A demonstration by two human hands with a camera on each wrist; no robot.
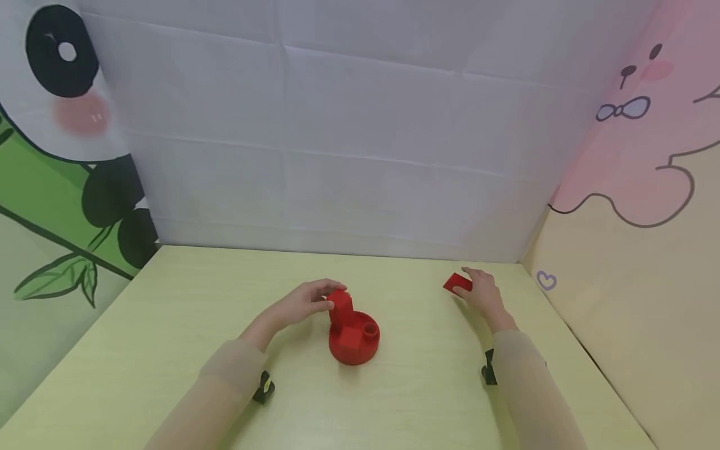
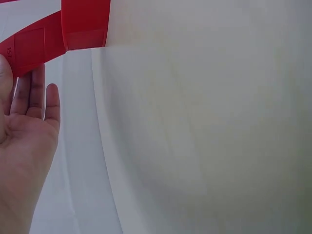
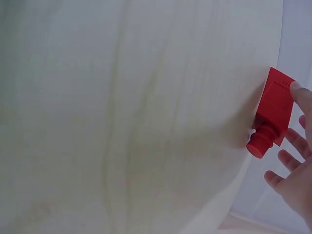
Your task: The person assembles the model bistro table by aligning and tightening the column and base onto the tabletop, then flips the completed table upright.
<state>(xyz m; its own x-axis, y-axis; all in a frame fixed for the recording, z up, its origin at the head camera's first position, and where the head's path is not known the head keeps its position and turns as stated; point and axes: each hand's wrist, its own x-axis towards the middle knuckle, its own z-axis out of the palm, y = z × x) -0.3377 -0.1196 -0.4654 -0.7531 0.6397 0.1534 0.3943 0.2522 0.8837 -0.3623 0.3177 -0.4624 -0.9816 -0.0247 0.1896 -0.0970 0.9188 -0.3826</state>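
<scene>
In the head view, my left hand pinches an upright red block-like piece at the back of a round red base. A small raised red block and a short hollow red tube rise from that base. The left wrist view shows my thumb on the flat face of the held piece, which adjoins the base's wall. Away to the right, my right hand holds a flat red piece between thumb and fingers. A stepped round knob projects from its lower end.
The pale yellow table ends at a white sheet hung behind it. Cartoon-printed panels flank both sides. Black wrist-camera mounts sit at the sleeves.
</scene>
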